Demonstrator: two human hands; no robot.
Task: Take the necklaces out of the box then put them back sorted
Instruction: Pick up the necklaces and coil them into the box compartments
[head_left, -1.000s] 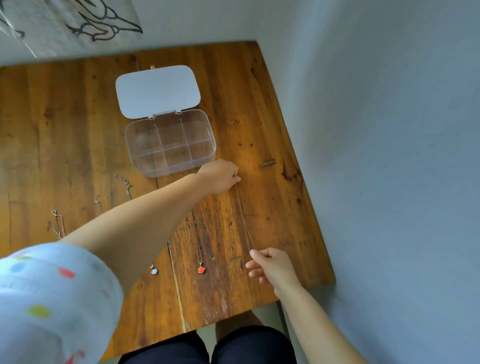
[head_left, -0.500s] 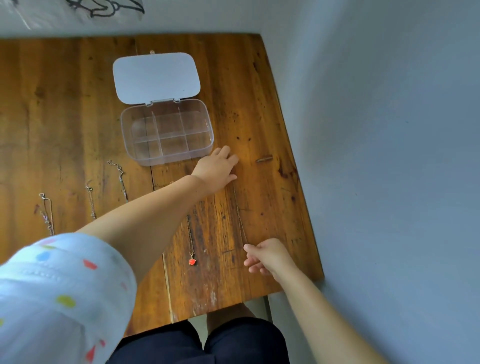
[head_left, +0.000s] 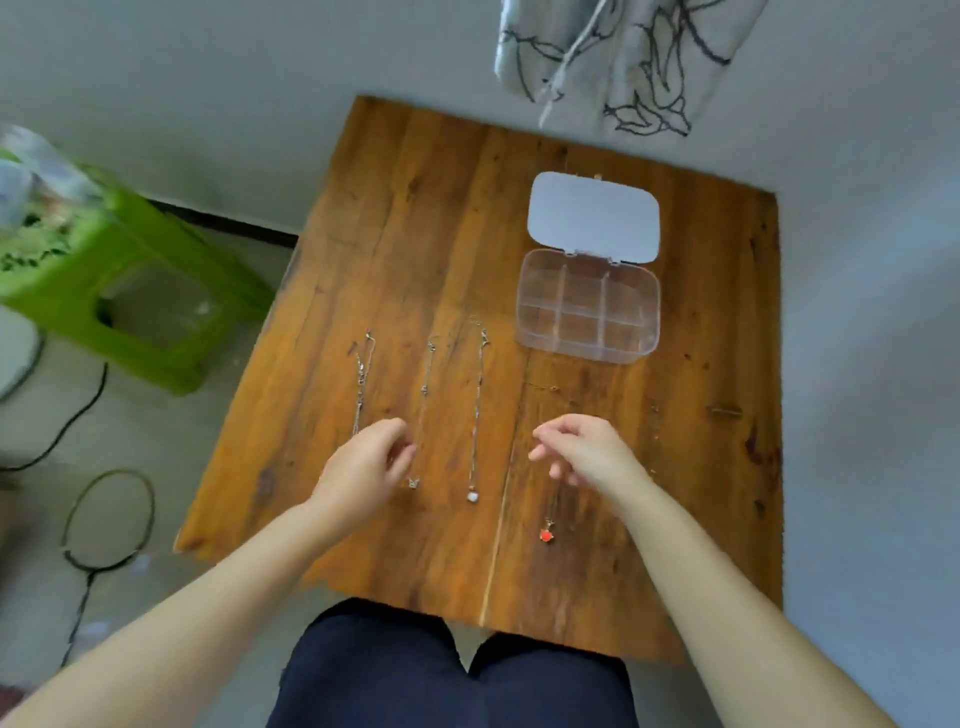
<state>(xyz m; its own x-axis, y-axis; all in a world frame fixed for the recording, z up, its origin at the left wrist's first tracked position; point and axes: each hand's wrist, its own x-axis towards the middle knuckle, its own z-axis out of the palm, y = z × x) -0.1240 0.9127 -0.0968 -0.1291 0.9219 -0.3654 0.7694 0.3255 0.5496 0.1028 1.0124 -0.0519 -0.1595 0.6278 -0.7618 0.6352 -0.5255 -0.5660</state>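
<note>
A clear plastic compartment box (head_left: 587, 338) stands open at the back right of the wooden table (head_left: 415, 208), its white lid (head_left: 594, 215) folded back and its compartments empty. Three silver necklaces lie stretched out in a row: the leftmost chain (head_left: 361, 384), the middle chain (head_left: 426, 389), and one with a white pendant (head_left: 472, 496). To their right lies a thin necklace with a red pendant (head_left: 545, 535). My left hand (head_left: 363, 467) hovers loosely curled by the leftmost chain's near end, hiding it. My right hand (head_left: 582, 452) hovers over the red-pendant necklace's chain, fingers apart, holding nothing.
A green plastic stool (head_left: 130, 291) stands on the floor to the left, with a racket (head_left: 104, 519) and a dark cable (head_left: 67, 415) below it. Patterned cloth (head_left: 623, 62) hangs at the back. A grey wall runs along the table's right edge. A small dark sliver (head_left: 725, 411) lies on the table.
The view has swung left. My left hand drew back from beside the box to the leftmost chain. My right hand left the table's right front and now hovers over the red-pendant necklace.
</note>
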